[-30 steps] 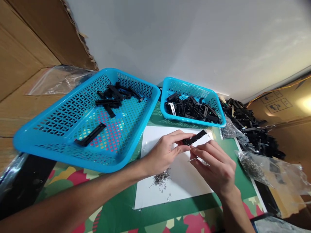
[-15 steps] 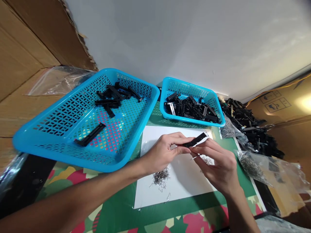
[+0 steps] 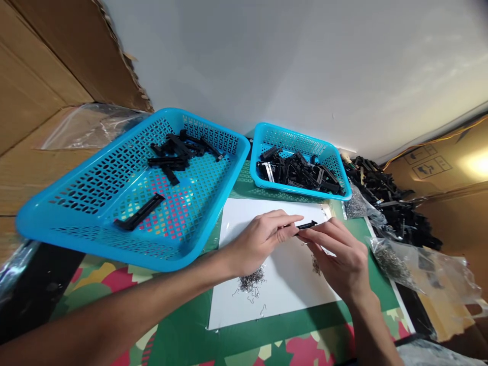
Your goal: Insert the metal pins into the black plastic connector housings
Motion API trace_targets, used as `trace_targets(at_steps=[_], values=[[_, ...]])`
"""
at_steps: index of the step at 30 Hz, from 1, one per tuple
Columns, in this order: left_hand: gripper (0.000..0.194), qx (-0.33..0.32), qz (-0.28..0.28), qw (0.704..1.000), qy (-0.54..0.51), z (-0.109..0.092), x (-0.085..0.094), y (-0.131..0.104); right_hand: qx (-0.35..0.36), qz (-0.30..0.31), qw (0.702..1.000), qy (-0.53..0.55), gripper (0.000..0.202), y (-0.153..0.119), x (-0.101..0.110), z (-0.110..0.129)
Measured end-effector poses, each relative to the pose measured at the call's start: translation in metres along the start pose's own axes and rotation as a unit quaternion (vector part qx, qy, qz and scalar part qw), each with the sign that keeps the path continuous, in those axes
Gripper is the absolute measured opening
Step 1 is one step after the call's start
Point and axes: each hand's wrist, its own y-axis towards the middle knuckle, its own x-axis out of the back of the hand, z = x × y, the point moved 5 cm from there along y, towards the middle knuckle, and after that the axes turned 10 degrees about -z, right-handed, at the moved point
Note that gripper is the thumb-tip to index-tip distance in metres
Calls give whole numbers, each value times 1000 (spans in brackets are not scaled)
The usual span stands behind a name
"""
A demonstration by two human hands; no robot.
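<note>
Above the white sheet (image 3: 278,295), my left hand (image 3: 263,236) pinches a slim black plastic part (image 3: 306,225) between thumb and fingers. The part's narrow edge faces me and much of it is behind my fingers. My right hand (image 3: 339,249) is closed at the part's right end, its fingertips against the underside. A thin metal piece (image 3: 304,243) pokes out from the right fingertips; what it is I cannot make out. Below my left hand lies a pile of small bent metal wires (image 3: 252,280). A smaller pile (image 3: 316,265) is partly hidden by my right hand.
A large blue basket (image 3: 198,254) at left holds several black parts. Behind the sheet, a smaller blue basket (image 3: 301,192) holds many more. At right are a heap of black parts (image 3: 404,218) and a plastic bag of metal bits (image 3: 392,262). Cardboard (image 3: 49,56) stands at left.
The black part has been turned from its broad, slotted face to its narrow edge and sits slightly lower. Less of the thin metal piece shows at my right fingertips.
</note>
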Motion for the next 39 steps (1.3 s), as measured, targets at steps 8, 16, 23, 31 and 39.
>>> trace_targets(at_steps=[8,16,23,31,39], values=[[24,-3,-59,994,96,5,1,-1,-62,7,998,20,22,-25,-11,-24],[10,-16,-70,988,138,4,0,-1,-113,48,992,18,27,-24,-11,-28],[12,-52,-72,984,157,0,-1,-4,-147,-59,986,50,22,-18,-1,-24],[19,-42,-91,988,117,0,0,-2,-365,-217,880,211,17,-20,-27,-24],[18,-57,-95,986,121,-1,1,-2,-339,-189,905,173,15,-21,-31,-23]])
